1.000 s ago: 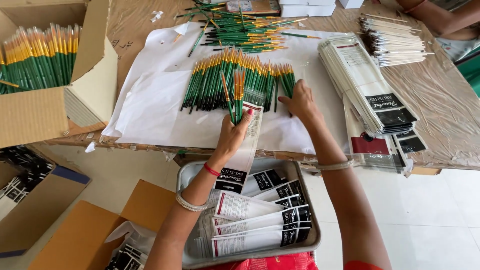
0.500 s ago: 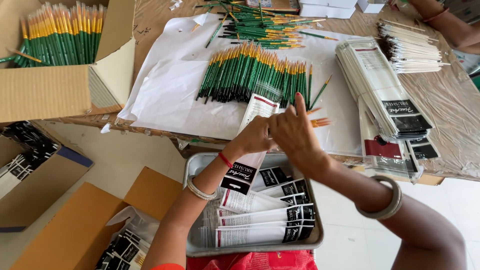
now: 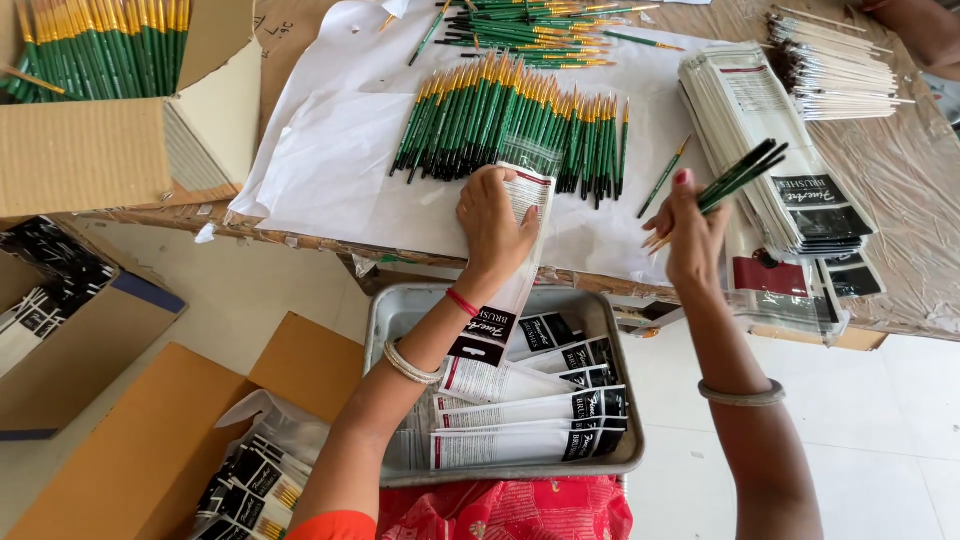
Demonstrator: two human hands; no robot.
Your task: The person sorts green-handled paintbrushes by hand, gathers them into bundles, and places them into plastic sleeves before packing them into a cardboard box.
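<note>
Head view: right hand (image 3: pixel 692 235) grip holds brushes (image 3: pixel 738 178) pointing up-right; left hand (image 3: pixel 492 225) pins pouch (image 3: pixel 508 270).

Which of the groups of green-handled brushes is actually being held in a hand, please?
The small bunch gripped in the right hand, raised beside the pouch stack; the other groups lie loose on the white paper or fill the cardboard box.

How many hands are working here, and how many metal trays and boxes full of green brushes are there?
Hands: 2, the left hand holding a clear packet, the right hand gripping a bunch of brushes
Metal tray: 1
Cardboard box of green brushes: 1
Total: 4
</note>
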